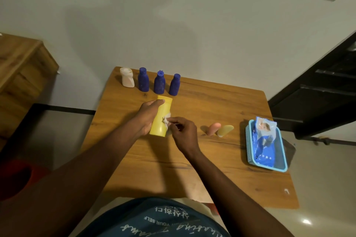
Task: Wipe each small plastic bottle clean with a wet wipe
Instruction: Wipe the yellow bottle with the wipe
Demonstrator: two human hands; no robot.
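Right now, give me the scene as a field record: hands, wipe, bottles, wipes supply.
left hand: grips yellow bottle
right hand: pinches wet wipe against the yellow bottle's side
back row: white bottle, then three blue bottles, upright, untouched
right of hands: pink bottle beside tan bottle; upright or lying unclear
wipes pack: in blue basket at the table right edge

Three blue bottles [143, 80] [159, 82] [174, 85], one white bottle [127, 78], one yellow bottle [164, 107], one pink bottle [213, 128], one tan bottle [225, 130], one wipe [166, 120], one pack [264, 140], one basket [282, 152].
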